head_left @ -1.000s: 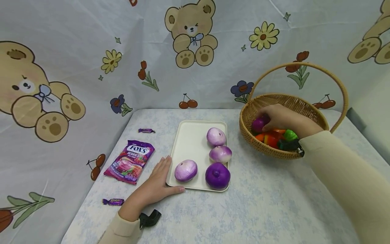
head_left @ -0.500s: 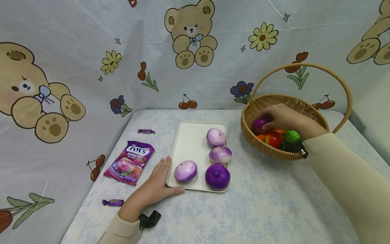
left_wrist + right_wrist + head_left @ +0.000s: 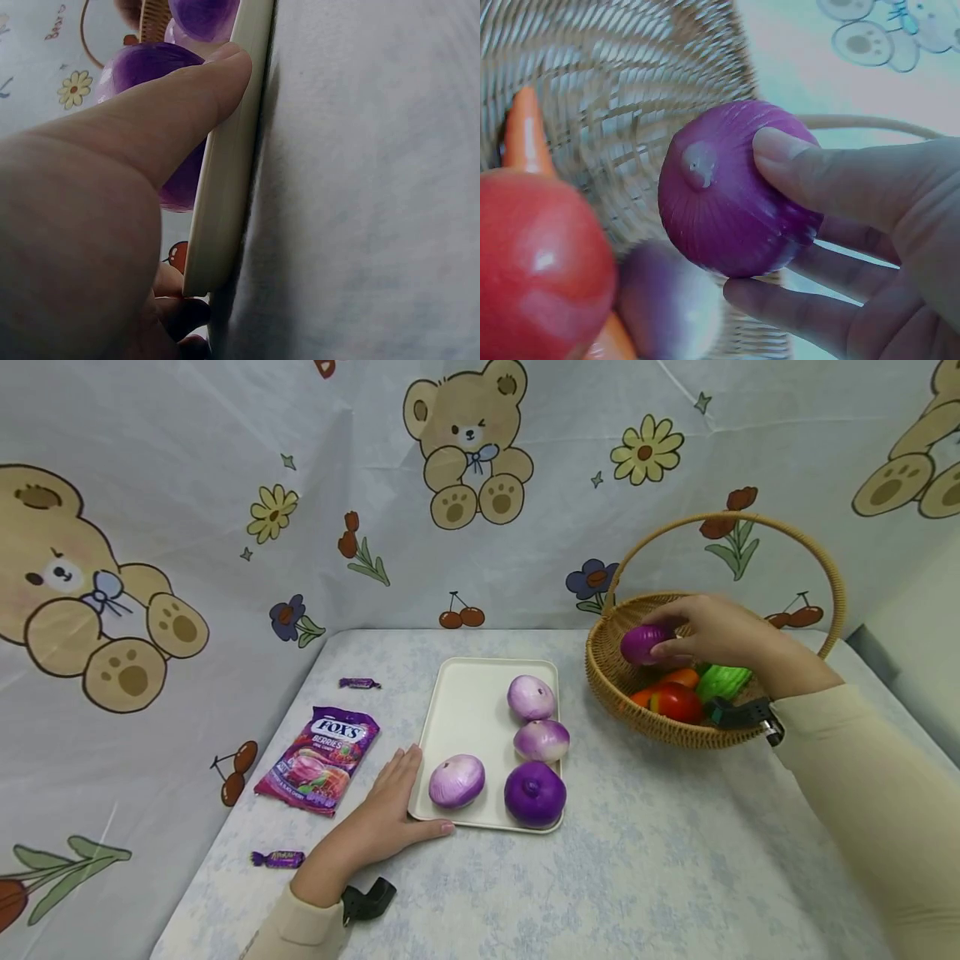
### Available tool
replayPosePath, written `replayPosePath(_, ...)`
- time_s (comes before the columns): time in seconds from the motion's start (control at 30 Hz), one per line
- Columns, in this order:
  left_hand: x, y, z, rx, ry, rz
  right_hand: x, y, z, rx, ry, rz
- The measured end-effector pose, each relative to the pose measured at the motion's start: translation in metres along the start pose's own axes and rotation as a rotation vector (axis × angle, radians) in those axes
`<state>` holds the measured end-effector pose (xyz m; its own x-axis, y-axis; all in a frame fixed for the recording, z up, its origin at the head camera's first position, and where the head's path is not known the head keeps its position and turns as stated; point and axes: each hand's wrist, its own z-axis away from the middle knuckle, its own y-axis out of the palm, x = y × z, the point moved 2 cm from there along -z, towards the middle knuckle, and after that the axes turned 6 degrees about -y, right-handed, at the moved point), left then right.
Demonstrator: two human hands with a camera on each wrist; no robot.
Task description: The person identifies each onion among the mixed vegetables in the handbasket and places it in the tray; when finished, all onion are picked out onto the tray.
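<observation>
My right hand [image 3: 716,631] grips a purple onion [image 3: 642,645] between thumb and fingers, inside the mouth of the wicker basket [image 3: 637,714]. Up close in the right wrist view, the thumb presses the side of that onion [image 3: 727,195], with fingertips beneath it. My left hand [image 3: 382,818] lies at the near left corner of the cream tray [image 3: 468,702], fingers spread along its left side and thumb along its front edge. On the tray sit several onions: a deep purple one [image 3: 535,794] at the front right, and paler ones [image 3: 457,781] elsewhere.
A red tomato [image 3: 677,702], orange carrots [image 3: 681,677] and a ridged green vegetable [image 3: 723,681] lie in the basket, under its tall arched handle [image 3: 832,577]. Another purple-and-white onion [image 3: 667,300] shows low inside. A candy bag [image 3: 322,760] and wrapped candies [image 3: 279,859] lie left of the tray.
My right hand has lifted the purple onion slightly from among the vegetables, uncovering more of the green one. The basket and handle have shifted a little. My left hand has stayed put.
</observation>
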<state>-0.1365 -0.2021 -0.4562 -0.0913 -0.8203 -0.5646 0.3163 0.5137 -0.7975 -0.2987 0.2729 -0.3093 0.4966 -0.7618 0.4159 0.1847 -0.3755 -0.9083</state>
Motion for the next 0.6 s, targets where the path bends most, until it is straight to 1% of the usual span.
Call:
replayPosePath(0.07, 0.0, 0.0, 0.0, 0.001, -0.003, -0.001, 0.005, -0.006, 0.001, -0.023, -0.015, 0.005)
replayPosePath(0.2, 0.0, -0.001, 0.0, -0.001, -0.002, -0.005, 0.02, -0.013, 0.001, -0.06, -0.071, 0.017)
replayPosePath(0.33, -0.001, -0.001, 0.0, -0.001, -0.001, 0.0, 0.04, -0.016, -0.001, -0.095, -0.091, 0.032)
replayPosePath(0.47, -0.001, -0.001, 0.001, 0.003, -0.002, 0.002, 0.059, -0.016, -0.004, -0.132, -0.111, 0.04)
replayPosePath(0.6, -0.001, -0.001, 0.001, 0.003, 0.001, -0.004, 0.079, -0.01, -0.008, -0.177, -0.166, 0.016)
